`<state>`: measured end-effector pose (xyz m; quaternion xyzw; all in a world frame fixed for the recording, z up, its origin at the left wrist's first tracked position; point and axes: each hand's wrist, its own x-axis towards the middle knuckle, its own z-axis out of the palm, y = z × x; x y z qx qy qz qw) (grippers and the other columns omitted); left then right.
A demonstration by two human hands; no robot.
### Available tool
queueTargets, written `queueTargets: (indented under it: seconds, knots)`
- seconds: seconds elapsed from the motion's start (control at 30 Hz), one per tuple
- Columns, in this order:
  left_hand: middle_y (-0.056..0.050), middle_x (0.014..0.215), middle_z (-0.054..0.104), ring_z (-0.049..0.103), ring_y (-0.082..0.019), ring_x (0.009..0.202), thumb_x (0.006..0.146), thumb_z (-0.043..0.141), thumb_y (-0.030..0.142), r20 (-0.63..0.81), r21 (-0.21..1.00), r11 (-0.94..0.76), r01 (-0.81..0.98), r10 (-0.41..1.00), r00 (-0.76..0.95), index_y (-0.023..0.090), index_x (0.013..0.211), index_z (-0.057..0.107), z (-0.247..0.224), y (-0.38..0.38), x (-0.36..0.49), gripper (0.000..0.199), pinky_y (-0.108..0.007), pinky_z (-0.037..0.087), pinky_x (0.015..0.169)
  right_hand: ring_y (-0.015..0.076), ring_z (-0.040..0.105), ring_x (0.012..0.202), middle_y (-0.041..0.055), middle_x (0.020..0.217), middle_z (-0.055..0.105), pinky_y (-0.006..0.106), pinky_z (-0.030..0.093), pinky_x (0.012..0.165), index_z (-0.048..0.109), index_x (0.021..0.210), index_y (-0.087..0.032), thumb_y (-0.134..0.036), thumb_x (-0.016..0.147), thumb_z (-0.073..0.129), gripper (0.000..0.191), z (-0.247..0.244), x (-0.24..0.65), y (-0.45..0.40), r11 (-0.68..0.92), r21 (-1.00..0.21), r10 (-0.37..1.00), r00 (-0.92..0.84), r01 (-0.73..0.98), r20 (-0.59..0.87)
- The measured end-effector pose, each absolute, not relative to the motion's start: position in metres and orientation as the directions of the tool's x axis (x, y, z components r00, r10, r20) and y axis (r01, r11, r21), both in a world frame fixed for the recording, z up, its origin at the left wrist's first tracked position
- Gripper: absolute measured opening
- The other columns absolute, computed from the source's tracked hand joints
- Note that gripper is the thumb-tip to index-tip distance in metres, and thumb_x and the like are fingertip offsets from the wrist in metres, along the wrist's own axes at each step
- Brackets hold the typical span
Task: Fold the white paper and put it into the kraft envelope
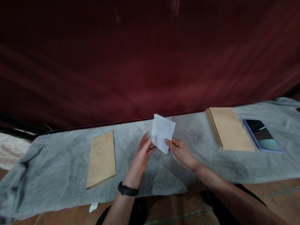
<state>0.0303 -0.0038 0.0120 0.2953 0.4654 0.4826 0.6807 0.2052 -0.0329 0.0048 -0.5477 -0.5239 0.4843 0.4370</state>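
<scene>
A folded white paper is held up over the middle of the grey cloth. My right hand pinches its lower right edge, with the thumb on top. My left hand is at the paper's left edge, fingers apart and slightly curled; whether its fingertips touch the paper is hard to tell. To the left lies a brown envelope with a small reddish mark at its top corner. On the right rests a stack of several brown envelopes, slightly fanned at its left side.
Right of the stack lies a phone in a purple case. The grey cloth covers a long narrow surface against a dark red wall. A small white scrap is on the tiled floor below the cloth's front edge.
</scene>
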Motion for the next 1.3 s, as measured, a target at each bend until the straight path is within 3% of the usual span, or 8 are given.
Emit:
queueTargets:
  seconds: [0.13,0.3,0.5,0.6,0.73,0.9,1.03,1.3]
  knots:
    - [-0.006,0.108,0.076,0.073,-0.019,0.091,0.073,0.087,0.022,-0.389,0.819,0.422,-0.389,0.906,0.163,0.022,0.145,0.053,-0.001,-0.007,0.032,0.079,-0.029,0.058,0.079,0.0224,0.071,0.085,0.0068,0.093,0.077,0.037,0.058,0.081,0.072,0.1,-0.019,-0.063,0.082,0.073,0.048,0.002,0.203,-0.034,-0.266,-0.887,0.964,-0.12,-0.377,-0.239]
    - [0.004,0.08,0.072,0.066,-0.014,0.071,0.067,0.085,0.013,-0.347,0.903,0.353,-0.244,0.935,0.069,0.021,0.163,0.027,-0.009,0.006,0.012,0.113,-0.023,0.052,0.07,0.0199,0.071,0.074,0.0048,0.088,0.076,0.035,0.06,0.072,0.07,0.096,-0.02,-0.051,0.072,0.082,0.042,0.0,0.219,-0.029,-0.362,-0.838,0.923,-0.032,-0.407,-0.383]
    - [0.004,0.077,0.069,0.06,-0.015,0.067,0.071,0.076,0.015,-0.281,0.96,0.267,0.088,0.926,0.251,0.016,0.166,0.016,-0.016,0.015,-0.004,0.112,-0.026,0.048,0.069,0.0165,0.064,0.065,-0.0003,0.075,0.069,0.026,0.05,0.057,0.068,0.086,-0.021,-0.042,0.08,0.068,0.022,-0.008,0.258,-0.018,-0.257,-0.957,0.966,0.031,0.133,-0.255]
    - [0.004,0.075,0.066,0.057,-0.015,0.065,0.077,0.07,0.013,-0.189,0.938,0.125,0.323,0.966,0.174,0.019,0.166,0.02,-0.019,0.014,-0.005,0.102,-0.028,0.047,0.068,0.0162,0.064,0.066,-0.0001,0.071,0.069,0.025,0.044,0.06,0.068,0.079,-0.021,-0.033,0.086,0.061,0.016,-0.014,0.265,-0.022,-0.144,-0.825,0.984,-0.012,0.546,-0.18]
    - [0.001,0.081,0.068,0.061,-0.018,0.07,0.081,0.068,0.011,-0.101,0.797,0.014,0.604,0.989,0.11,0.02,0.166,0.023,-0.016,0.012,0.0,0.096,-0.031,0.05,0.074,0.0186,0.069,0.075,0.004,0.08,0.074,0.027,0.044,0.068,0.069,0.083,-0.02,-0.027,0.093,0.059,0.016,-0.015,0.266,-0.028,-0.055,-0.587,0.98,-0.069,0.808,-0.187]
    - [-0.008,0.11,0.073,0.069,-0.022,0.091,0.083,0.065,0.007,-0.066,0.704,-0.025,0.71,0.993,0.1,0.019,0.166,0.022,-0.015,0.007,0.008,0.094,-0.035,0.055,0.087,0.0246,0.072,0.089,0.0087,0.093,0.076,0.033,0.051,0.078,0.07,0.101,-0.02,-0.027,0.101,0.05,0.021,-0.009,0.253,-0.032,0.058,-0.398,0.998,-0.056,0.916,0.017]
    - [-0.012,0.122,0.07,0.069,-0.024,0.099,0.083,0.064,0.006,-0.043,0.647,-0.042,0.761,0.995,0.091,0.019,0.166,0.02,-0.016,0.005,0.01,0.094,-0.036,0.056,0.092,0.024,0.061,0.129,0.0119,0.138,0.067,0.04,0.045,0.111,0.065,0.131,-0.018,-0.026,0.108,0.036,0.038,-0.018,0.226,-0.04,0.389,-0.364,0.918,-0.324,0.846,0.229]
    - [-0.018,0.142,0.058,0.068,-0.027,0.116,0.091,0.054,0.011,0.161,0.424,-0.123,0.897,0.985,0.059,0.017,0.158,0.035,-0.014,-0.011,0.019,0.07,-0.038,0.056,0.097,0.0287,0.031,0.156,0.0118,0.169,0.031,0.05,0.023,0.128,0.043,0.158,-0.02,-0.039,0.108,0.041,0.054,-0.054,0.208,-0.057,0.419,-0.165,0.901,-0.386,0.893,0.199]
